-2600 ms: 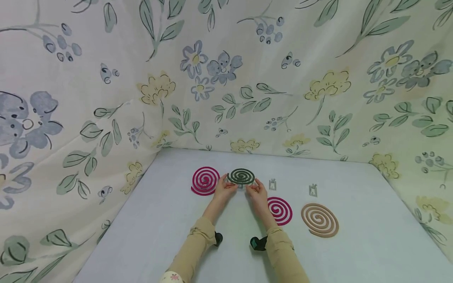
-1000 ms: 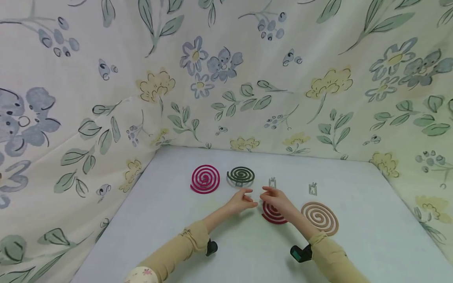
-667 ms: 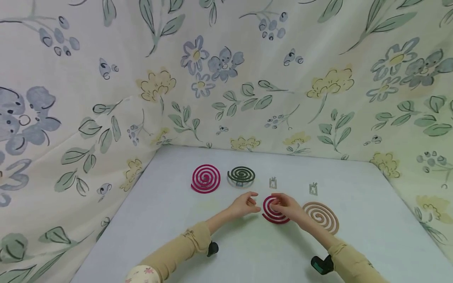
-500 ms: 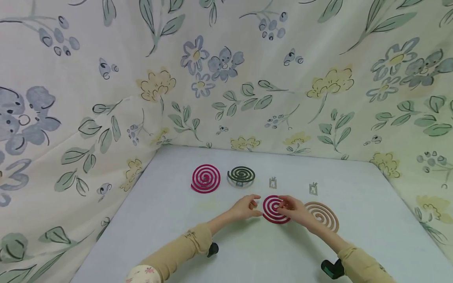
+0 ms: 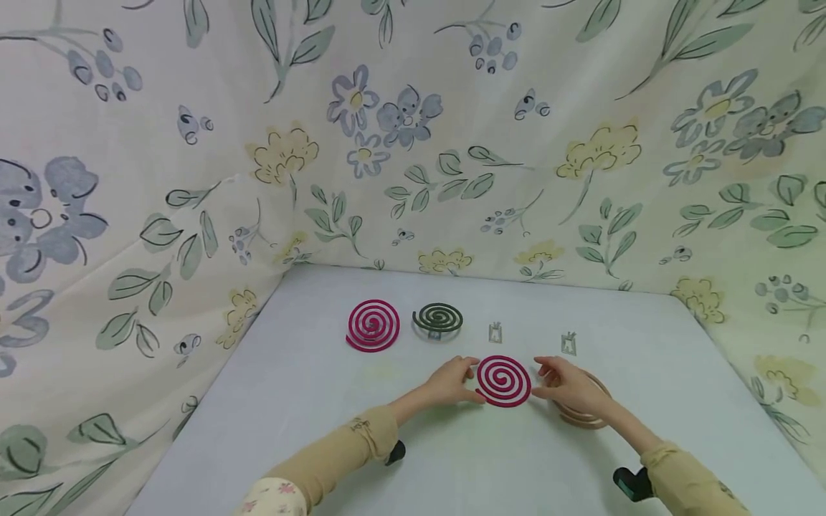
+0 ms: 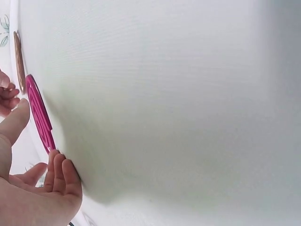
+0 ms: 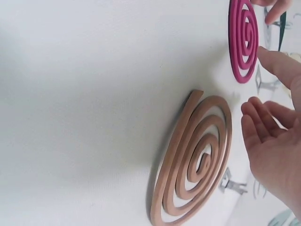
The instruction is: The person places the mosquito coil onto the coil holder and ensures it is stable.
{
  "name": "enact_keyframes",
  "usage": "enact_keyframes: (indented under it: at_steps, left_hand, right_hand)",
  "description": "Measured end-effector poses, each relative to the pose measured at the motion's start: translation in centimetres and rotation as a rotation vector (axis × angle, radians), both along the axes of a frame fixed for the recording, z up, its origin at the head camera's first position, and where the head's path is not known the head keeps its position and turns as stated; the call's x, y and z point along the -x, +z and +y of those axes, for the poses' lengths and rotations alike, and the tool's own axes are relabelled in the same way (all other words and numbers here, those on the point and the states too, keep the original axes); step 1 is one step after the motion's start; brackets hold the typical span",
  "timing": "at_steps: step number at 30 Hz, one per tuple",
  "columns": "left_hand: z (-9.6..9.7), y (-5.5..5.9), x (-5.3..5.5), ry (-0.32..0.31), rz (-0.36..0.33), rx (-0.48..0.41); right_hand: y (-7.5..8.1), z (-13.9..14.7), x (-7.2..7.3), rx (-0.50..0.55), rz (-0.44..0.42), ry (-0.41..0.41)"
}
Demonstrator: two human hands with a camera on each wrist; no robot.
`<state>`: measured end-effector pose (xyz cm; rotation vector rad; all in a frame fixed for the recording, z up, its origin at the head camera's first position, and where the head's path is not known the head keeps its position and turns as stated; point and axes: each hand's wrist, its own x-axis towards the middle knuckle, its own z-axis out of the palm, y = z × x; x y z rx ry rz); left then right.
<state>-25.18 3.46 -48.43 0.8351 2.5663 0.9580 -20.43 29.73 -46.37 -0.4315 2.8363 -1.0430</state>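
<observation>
Where right grip (image 5: 571,387) overlaps, tan coil (image 5: 584,424) obscured.

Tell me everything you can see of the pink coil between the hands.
The pink coil is a flat, plastic-looking spiral with gaps between turns, its outer end at left in the head view. It lies on or just above the white table. The left hand spans its left edge, the right hand flanks its right; contact is hard to tell.
</observation>
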Motion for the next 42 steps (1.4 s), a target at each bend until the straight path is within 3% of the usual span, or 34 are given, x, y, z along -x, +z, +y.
enact_keyframes:
  at_steps: [8, 27, 35, 42]
  left_hand:
    - [1.0, -1.3, 0.3, 0.049, 0.017, 0.000]
    - [1.2, -0.8, 0.0, 0.068, 0.008, 0.027]
    - [1.2, -0.5, -0.2, 0.065, 0.022, 0.007]
    - [1.1, -0.4, -0.1, 0.065, 0.029, -0.012]
  right_hand:
    - [-0.3, -0.3, 0.6, -0.064, 0.024, 0.043]
    - [-1.3, -0.2, 2.5, -0.140, 0.004, 0.169]
    - [-1.4, -0.2, 3.0, -0.132, -0.088, 0.156]
    - [-1.1, -0.6, 2.6, -0.123, -0.067, 0.162]
